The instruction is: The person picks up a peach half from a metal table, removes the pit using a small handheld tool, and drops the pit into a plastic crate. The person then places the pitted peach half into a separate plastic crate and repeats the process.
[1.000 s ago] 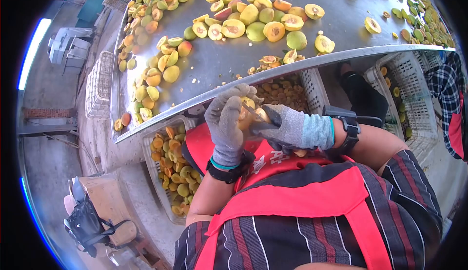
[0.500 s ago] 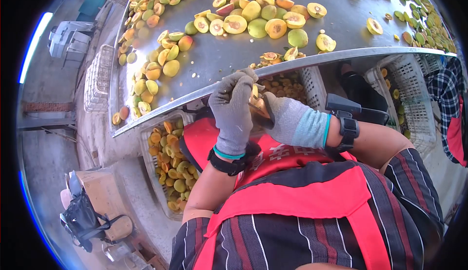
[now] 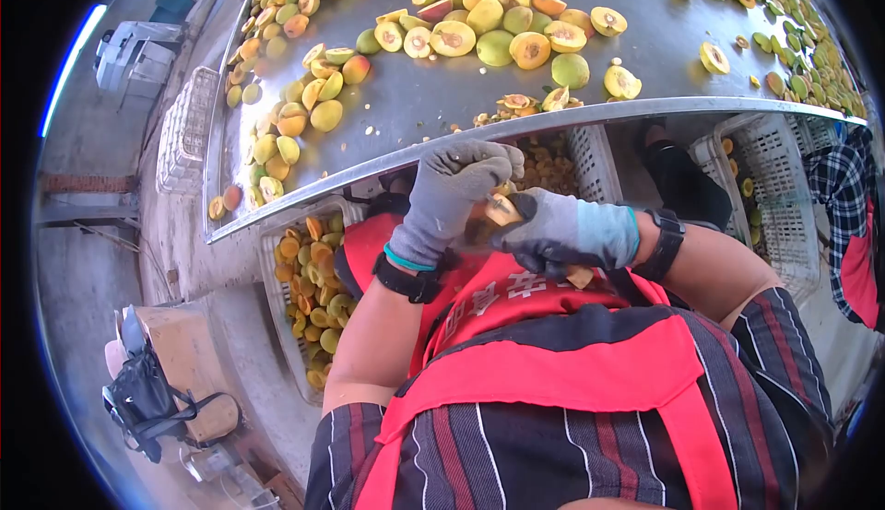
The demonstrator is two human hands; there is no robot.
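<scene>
My left hand (image 3: 452, 199), in a grey glove, is curled at the table's front edge, its fingertips against a cut piece of yellow-orange fruit (image 3: 502, 210). My right hand (image 3: 573, 229), in a grey and light blue glove, is closed around a tool whose wooden handle end (image 3: 579, 276) sticks out below the palm. Its thumb and forefinger are beside the fruit piece. The tool's working end is hard to make out. Beyond my hands, halved and whole fruits (image 3: 489, 35) lie heaped on the metal table (image 3: 396, 95).
Fruit halves fill a crate (image 3: 318, 298) at lower left. More crates stand under the table (image 3: 595, 164) and at the right (image 3: 774, 192). A co-worker's checked sleeve (image 3: 834, 178) shows at far right. A black bag (image 3: 152, 395) lies at lower left.
My right hand has turned and dropped lower, so the handle end now shows. My left hand has shifted slightly, with its fingers over the fruit piece. The whole view has shifted a little.
</scene>
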